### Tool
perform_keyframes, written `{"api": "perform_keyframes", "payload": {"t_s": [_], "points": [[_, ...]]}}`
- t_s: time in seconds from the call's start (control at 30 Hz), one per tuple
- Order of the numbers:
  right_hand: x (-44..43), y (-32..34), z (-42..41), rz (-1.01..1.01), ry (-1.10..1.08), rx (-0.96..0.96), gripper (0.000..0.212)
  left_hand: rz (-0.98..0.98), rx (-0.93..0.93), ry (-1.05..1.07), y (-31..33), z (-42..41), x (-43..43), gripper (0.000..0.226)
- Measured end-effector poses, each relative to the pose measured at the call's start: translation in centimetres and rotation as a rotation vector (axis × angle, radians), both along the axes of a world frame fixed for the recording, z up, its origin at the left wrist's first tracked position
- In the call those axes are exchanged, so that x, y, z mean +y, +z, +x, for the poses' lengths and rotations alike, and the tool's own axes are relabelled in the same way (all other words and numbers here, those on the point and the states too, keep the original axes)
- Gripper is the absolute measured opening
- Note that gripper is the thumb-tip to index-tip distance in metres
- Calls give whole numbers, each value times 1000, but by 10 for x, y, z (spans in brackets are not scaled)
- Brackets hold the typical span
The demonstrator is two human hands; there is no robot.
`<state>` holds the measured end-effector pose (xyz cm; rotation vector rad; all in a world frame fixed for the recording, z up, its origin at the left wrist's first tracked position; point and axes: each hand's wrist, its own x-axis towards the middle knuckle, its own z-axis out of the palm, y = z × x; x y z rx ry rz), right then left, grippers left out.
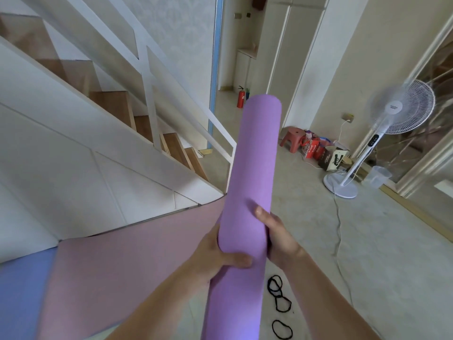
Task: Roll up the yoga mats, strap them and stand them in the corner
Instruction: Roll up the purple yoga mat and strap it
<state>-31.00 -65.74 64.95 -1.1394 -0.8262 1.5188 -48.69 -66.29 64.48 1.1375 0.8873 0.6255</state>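
Both hands grasp one rolled mat. The left hand (220, 256) wraps it from the left, thumb across the front. The right hand (274, 236) clasps it from the right, thumb on top.

From left to right:
- A blue mat (22, 290) lies flat on the floor, unrolled.
- A pink mat (127, 261) lies flat beside it, edges meeting, also unrolled.
- The purple roll (255, 163) is held up at the grip, its far end tilted up and away and its near end out of view. No band shows on it.
- Just right of the roll, black bands (279, 294) lie loose on the floor, unused.
- A fan (402, 106) stands well to the right.

Judged stage: one mat of three is rolled, none is strapped, and none stands in a corner. Strapping the purple roll looks to be the next step.
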Motion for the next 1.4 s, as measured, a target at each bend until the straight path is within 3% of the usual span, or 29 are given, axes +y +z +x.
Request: {"api": "perform_keyframes", "payload": {"t_s": [0.13, 0.27, 0.33, 0.43, 0.57, 0.73, 0.87, 0.93, 1.0, 1.1, 1.13, 1.2, 1.27, 1.33, 1.4], "points": [[4, 14, -7, -12, -127, -113, 61, -46, 19, -143, -2, -5, 14, 77], [11, 7, -23, -160, -444, -433, 73, 127, 433, -5, -9, 2, 16, 107], [7, 3, -39, -186, -475, -460, 73, 144, 472, -21, -12, 9, 7, 115], [-4, -5, -53, -198, -444, -481, 76, 82, 376, 22, -17, 10, -4, 116], [-9, -6, -30, -154, -285, -211, 76, 47, 178, 161, -18, 2, -8, 95], [-6, -8, 16, -25, 14, -34, 90, 42, 30, -27, -12, -3, 1, 88], [-8, -3, 13, 27, -18, 2, 79, -19, -32, -159, -9, 1, 11, 78], [-3, 4, 6, 7, -179, -113, 67, 71, 116, -74, -12, 3, 17, 81], [6, 10, -2, -56, -371, -397, 78, 202, 335, 42, -19, 7, 16, 99], [8, 16, -27, -131, -470, -648, 88, 212, 328, 6, -30, 26, 1, 141], [7, 17, -35, -129, -479, -639, 86, 226, 301, 42, -29, 31, -3, 143], [3, 16, -41, -91, -465, -548, 84, 239, 227, 186, -28, 31, -5, 124], [3, 17, -25, -9, -342, -342, 83, 219, 198, 246, -24, 21, -1, 106], [4, 20, 3, 89, -145, -168, 73, 197, 191, 163, -14, 10, 5, 102], [6, 20, 22, 147, -6, -48, 80, 175, 134, 39, -5, 3, 8, 100]]}}
